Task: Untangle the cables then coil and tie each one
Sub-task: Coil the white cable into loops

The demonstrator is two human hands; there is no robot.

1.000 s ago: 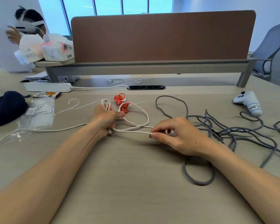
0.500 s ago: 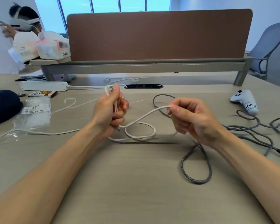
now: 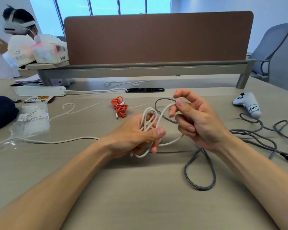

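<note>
A white cable (image 3: 56,141) trails across the surface (image 3: 140,205) from the far left into the left hand (image 3: 136,135), whose curled fingers and thumb grip several loops of it above the surface. Just behind lies a bundled orange cable (image 3: 120,107). One white strand rises to the right hand (image 3: 199,123), which pinches it at the thumb tip. A grey braided cable (image 3: 199,188) sprawls loose on the right, one loop below that wrist
</note>
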